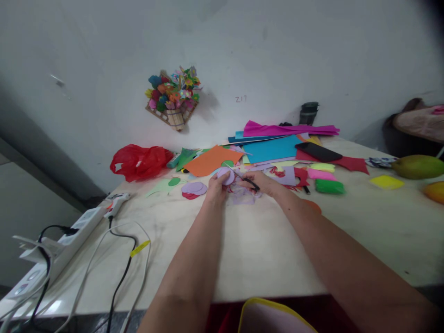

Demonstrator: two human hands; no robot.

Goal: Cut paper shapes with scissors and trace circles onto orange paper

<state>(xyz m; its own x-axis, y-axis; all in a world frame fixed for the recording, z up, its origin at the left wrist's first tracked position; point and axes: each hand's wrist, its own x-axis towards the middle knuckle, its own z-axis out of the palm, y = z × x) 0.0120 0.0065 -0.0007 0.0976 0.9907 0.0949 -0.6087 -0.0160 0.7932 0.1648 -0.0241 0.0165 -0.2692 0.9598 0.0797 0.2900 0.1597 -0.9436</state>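
Note:
My left hand (pixel 217 186) pinches a lilac paper circle (pixel 227 176) above the table. In my right hand (pixel 258 181) is a pair of scissors (pixel 250 183), fingers wrapped around the dark handles. The blades point up and left, close to the circle's edge; whether they touch it I cannot tell. Below both hands lie thin lilac scraps (pixel 241 196). Left of my left hand, several lilac circles (pixel 194 188) overlap on the table, with red circles (pixel 189 196) partly showing beneath.
Coloured sheets, including an orange one (pixel 213 160) and a blue one (pixel 274 149), cover the table's back, with a black phone (pixel 318 151) on top. A red plastic bag (pixel 140 162) lies back left. A power strip (pixel 58 254) with cables runs along the left edge. A green mango (pixel 418 166) sits right.

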